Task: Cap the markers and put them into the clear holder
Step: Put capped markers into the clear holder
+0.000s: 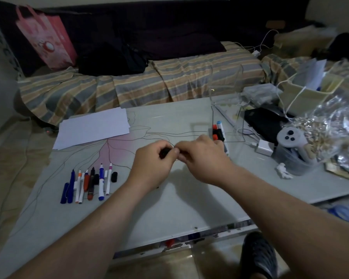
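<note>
My left hand [152, 164] and my right hand [201, 158] meet over the middle of the table, both gripping a black marker [164, 153] that shows only as a dark bit between the fingers. Several uncapped markers [89, 183] lie in a row at the left, with a loose black cap [114, 176] beside them. A clear holder [229, 117] lies on its side at the right with capped markers [218, 131] at its mouth. Another clear holder [226, 85] stands upright behind it.
White paper sheets [93, 127] lie at the table's back left. At the right edge are a black case [264, 121], a white charger [264, 147], a game controller [290, 137] in a cup and a crinkled plastic bag [330, 127]. A striped bed [129, 87] runs behind the table.
</note>
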A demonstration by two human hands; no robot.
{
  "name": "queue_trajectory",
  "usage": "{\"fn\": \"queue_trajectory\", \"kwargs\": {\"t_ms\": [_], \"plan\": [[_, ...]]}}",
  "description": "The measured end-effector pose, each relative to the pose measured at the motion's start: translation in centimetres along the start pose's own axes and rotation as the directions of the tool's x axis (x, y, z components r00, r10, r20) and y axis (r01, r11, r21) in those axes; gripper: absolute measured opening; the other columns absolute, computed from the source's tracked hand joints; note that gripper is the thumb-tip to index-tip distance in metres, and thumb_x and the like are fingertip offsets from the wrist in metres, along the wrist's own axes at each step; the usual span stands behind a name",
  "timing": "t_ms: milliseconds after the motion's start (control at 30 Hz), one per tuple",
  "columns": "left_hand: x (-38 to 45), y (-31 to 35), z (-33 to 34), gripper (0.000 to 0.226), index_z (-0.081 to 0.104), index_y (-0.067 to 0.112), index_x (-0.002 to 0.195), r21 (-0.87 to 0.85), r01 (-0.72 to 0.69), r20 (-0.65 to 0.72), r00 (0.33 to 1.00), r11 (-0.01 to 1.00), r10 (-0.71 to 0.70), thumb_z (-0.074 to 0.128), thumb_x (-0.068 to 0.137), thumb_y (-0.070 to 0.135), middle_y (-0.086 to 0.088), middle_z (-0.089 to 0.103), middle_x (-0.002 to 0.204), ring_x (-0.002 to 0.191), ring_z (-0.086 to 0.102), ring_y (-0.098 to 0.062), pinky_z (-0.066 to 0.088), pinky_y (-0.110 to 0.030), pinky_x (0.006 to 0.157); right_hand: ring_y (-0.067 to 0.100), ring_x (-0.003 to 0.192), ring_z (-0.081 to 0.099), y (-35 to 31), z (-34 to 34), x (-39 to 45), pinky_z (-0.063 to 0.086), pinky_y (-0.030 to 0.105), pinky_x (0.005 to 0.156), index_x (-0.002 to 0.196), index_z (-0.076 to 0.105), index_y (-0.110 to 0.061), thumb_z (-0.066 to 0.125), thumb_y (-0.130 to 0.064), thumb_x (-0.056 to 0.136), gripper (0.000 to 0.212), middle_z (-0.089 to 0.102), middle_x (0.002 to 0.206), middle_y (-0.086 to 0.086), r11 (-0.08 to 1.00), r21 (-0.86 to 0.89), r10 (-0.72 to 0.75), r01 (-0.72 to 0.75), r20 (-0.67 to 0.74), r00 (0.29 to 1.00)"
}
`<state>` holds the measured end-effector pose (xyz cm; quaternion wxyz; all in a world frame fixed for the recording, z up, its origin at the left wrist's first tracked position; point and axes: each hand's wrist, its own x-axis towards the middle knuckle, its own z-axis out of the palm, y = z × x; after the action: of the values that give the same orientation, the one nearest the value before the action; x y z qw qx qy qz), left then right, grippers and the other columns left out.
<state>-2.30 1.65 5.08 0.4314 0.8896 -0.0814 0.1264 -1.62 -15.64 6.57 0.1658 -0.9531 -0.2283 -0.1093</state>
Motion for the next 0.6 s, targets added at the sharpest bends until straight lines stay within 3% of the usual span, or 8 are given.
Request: {"fn": "queue_trajectory", "kwargs": {"t_ms": [100, 167, 233, 300, 400, 467, 600], "plan": [[0.9, 2.9, 1.1, 0.023, 0.071, 0.017, 0.088, -0.458, 0.076, -0.015, 0.996, 0.886, -0.093, 0.069, 0.088, 0.04, 0.005, 0.068, 0.073, 0.068, 0.059, -0.012, 0.049, -0.033, 0.069, 0.017, 0.089, 0.058, 1.3, -3.0, 1.0, 0.044, 0.034, 0.077, 0.105, 0.07, -0.022, 0.061, -0.033, 0.099, 0.016, 0.062, 0.094, -0.005, 0.977, 0.209, -0.016, 0.051, -0.164, 0.986], [1.3, 4.3, 2.3, 0.019, 0.073, 0.023, 0.095, -0.528, 0.068, 0.009, 0.997, 0.847, -0.075, 0.071, 0.087, 0.039, 0.003, 0.067, 0.078, 0.071, 0.058, -0.011, 0.051, -0.032, 0.071, 0.014, 0.088, 0.055, 3.4, -4.5, 1.3, 0.042, 0.029, 0.078, 0.107, 0.072, -0.016, 0.066, -0.026, 0.095, 0.017, 0.058, 0.098, -0.004, 0.971, 0.234, 0.119, -0.037, -0.344, 0.931], [1.1, 4.9, 3.8, 0.014, 0.072, 0.028, 0.102, -0.486, 0.089, 0.054, 0.996, 0.87, -0.072, 0.074, 0.088, 0.031, 0.008, 0.063, 0.078, 0.068, 0.055, -0.006, 0.049, -0.024, 0.069, 0.017, 0.088, 0.056, 5.8, -5.4, 1.1, 0.038, 0.028, 0.077, 0.102, 0.069, -0.015, 0.065, -0.024, 0.094, 0.012, 0.056, 0.093, -0.005, 0.964, 0.213, 0.242, -0.161, -0.446, 0.861], [0.6, 4.9, 5.4, 0.019, 0.07, 0.028, 0.108, -0.411, 0.128, 0.127, 0.988, 0.903, -0.083, 0.072, 0.09, 0.022, 0.01, 0.064, 0.081, 0.064, 0.053, -0.002, 0.048, -0.017, 0.067, 0.019, 0.088, 0.059, 8.0, -5.3, 0.5, 0.038, 0.028, 0.075, 0.109, 0.065, -0.019, 0.063, -0.024, 0.095, 0.014, 0.06, 0.092, -0.005, 0.941, 0.199, 0.333, -0.273, -0.415, 0.846], [-0.1, 4.6, 7.0, 0.029, 0.069, 0.032, 0.114, -0.232, 0.115, 0.187, 0.98, 0.966, -0.072, 0.068, 0.089, 0.019, 0.013, 0.067, 0.093, 0.071, 0.059, -0.001, 0.048, -0.013, 0.072, 0.026, 0.085, 0.058, 9.7, -3.9, -0.8, 0.049, 0.039, 0.07, 0.141, 0.038, -0.035, 0.062, -0.022, 0.096, 0.053, 0.069, 0.096, -0.001, 0.931, 0.041, 0.358, -0.362, -0.285, 0.889], [-0.3, 4.4, 7.6, 0.034, 0.067, 0.034, 0.121, -0.127, 0.077, 0.222, 0.974, 0.989, -0.047, 0.066, 0.089, 0.021, 0.014, 0.065, 0.101, 0.082, 0.061, 0.0, 0.046, -0.013, 0.075, 0.029, 0.079, 0.057, 9.9, -3.0, -1.2, 0.051, 0.042, 0.063, 0.148, 0.026, -0.041, 0.059, -0.018, 0.095, 0.066, 0.067, 0.09, 0.002, 0.927, -0.031, 0.357, -0.375, -0.242, 0.902], [-0.4, 3.3, 8.3, 0.035, 0.065, 0.035, 0.124, 0.008, 0.029, 0.301, 0.953, 1.0, -0.03, 0.062, 0.09, 0.026, 0.01, 0.064, 0.114, 0.094, 0.061, -0.006, 0.046, -0.019, 0.084, 0.034, 0.092, 0.059, 10.1, -2.8, -1.1, 0.048, 0.04, 0.069, 0.14, 0.051, -0.033, 0.05, -0.008, 0.095, 0.051, 0.066, 0.099, 0.008, 0.928, -0.156, 0.315, -0.34, -0.166, 0.935]]}}
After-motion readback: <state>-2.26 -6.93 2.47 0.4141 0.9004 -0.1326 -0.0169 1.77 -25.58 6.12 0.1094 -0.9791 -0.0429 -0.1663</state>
